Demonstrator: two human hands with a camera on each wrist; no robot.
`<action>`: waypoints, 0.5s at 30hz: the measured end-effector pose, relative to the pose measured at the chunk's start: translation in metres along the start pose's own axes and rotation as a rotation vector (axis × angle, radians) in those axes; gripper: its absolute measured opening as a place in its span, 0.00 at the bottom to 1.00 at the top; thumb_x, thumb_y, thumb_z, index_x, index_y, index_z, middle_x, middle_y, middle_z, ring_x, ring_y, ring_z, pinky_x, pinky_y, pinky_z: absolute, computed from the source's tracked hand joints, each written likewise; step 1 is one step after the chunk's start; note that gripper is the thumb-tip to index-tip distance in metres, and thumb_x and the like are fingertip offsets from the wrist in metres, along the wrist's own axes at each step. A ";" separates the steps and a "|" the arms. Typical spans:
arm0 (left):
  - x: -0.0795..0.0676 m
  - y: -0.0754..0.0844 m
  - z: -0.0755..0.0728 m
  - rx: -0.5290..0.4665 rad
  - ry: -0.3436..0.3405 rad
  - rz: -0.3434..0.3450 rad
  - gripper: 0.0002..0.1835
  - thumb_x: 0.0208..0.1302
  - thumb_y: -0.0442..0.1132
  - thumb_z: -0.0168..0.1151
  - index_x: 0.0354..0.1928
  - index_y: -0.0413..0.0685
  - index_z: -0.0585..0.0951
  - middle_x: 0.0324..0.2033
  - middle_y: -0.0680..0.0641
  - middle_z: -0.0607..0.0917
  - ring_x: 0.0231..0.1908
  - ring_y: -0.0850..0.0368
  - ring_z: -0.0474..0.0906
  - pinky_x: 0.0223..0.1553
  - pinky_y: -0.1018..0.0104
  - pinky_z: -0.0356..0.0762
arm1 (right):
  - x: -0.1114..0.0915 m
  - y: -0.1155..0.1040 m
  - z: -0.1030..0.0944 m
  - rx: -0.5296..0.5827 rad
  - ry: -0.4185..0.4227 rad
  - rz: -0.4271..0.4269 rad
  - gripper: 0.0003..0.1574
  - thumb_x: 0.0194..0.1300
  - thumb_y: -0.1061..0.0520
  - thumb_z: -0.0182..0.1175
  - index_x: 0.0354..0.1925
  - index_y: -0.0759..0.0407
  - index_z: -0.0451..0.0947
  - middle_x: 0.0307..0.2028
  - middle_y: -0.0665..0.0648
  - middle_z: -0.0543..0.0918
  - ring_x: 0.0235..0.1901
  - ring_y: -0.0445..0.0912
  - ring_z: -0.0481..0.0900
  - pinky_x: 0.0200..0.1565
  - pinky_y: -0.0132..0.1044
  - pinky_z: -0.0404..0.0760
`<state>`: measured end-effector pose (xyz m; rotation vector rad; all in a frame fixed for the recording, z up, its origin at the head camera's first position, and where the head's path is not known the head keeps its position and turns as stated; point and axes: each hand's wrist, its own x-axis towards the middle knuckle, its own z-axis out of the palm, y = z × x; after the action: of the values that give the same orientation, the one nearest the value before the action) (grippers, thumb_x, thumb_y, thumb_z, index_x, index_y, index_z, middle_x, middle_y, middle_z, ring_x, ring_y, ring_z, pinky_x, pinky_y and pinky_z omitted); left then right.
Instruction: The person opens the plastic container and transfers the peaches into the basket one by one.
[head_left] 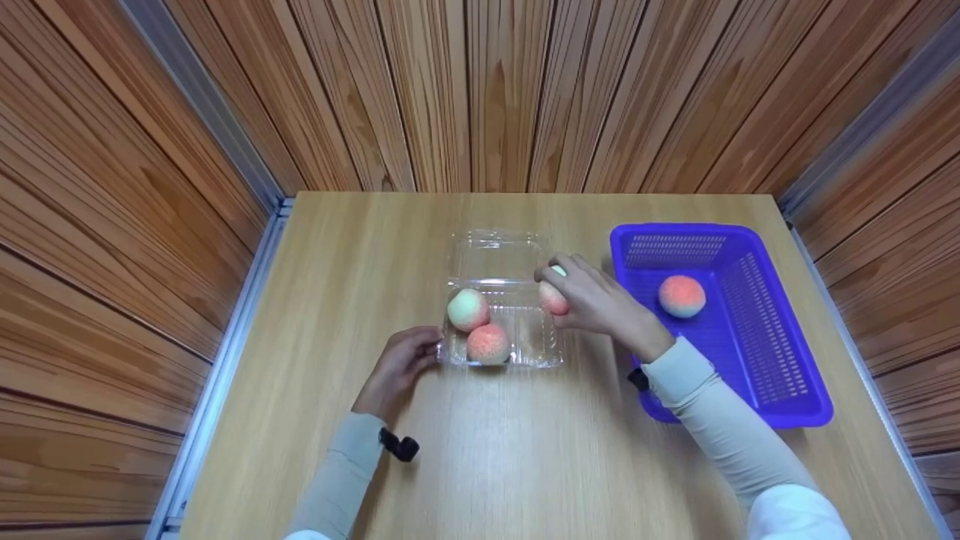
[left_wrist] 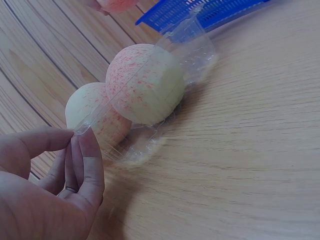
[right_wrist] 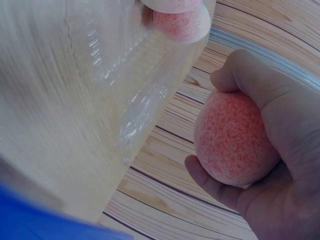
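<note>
A clear plastic clamshell box [head_left: 525, 352] lies on the table with its lid [head_left: 499, 259] folded back. Two peaches sit in its left half: a pale one [head_left: 466, 310] behind and a pinker one [head_left: 488, 344] in front. My left hand [head_left: 401, 367] pinches the box's left rim between thumb and fingers, clearest in the left wrist view [left_wrist: 65, 170]. My right hand [head_left: 596, 300] grips another peach [right_wrist: 235, 137], held over the right side of the box with fingers and thumb curled round it.
To the right stands a purple-blue plastic basket [head_left: 750, 405] with slotted walls, holding one peach [head_left: 682, 296]. Wood-patterned panels [head_left: 502, 97] close off the back and both sides of the table [head_left: 480, 465].
</note>
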<state>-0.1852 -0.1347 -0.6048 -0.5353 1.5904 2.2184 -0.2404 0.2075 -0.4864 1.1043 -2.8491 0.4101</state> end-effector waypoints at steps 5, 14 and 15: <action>0.000 0.000 0.001 -0.004 0.006 0.012 0.09 0.73 0.30 0.62 0.49 0.33 0.85 0.36 0.45 0.87 0.37 0.56 0.84 0.37 0.68 0.86 | -0.004 0.005 -0.001 -0.007 0.018 -0.017 0.42 0.48 0.55 0.84 0.61 0.56 0.77 0.54 0.64 0.79 0.53 0.61 0.79 0.53 0.54 0.85; 0.000 0.000 0.000 -0.006 -0.005 0.016 0.08 0.74 0.31 0.63 0.48 0.34 0.85 0.35 0.46 0.87 0.37 0.55 0.84 0.38 0.67 0.86 | -0.007 0.010 -0.003 0.010 0.028 0.013 0.41 0.50 0.57 0.82 0.61 0.55 0.78 0.55 0.63 0.80 0.54 0.61 0.80 0.53 0.55 0.84; 0.000 0.000 0.000 -0.006 -0.004 0.017 0.08 0.74 0.31 0.63 0.48 0.34 0.86 0.35 0.46 0.87 0.37 0.55 0.84 0.38 0.67 0.86 | -0.007 0.010 -0.003 0.011 0.026 0.018 0.41 0.50 0.57 0.82 0.61 0.54 0.78 0.55 0.63 0.80 0.54 0.61 0.80 0.53 0.55 0.84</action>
<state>-0.1851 -0.1346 -0.6052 -0.5200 1.5927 2.2358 -0.2422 0.2197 -0.4868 1.0670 -2.8396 0.4390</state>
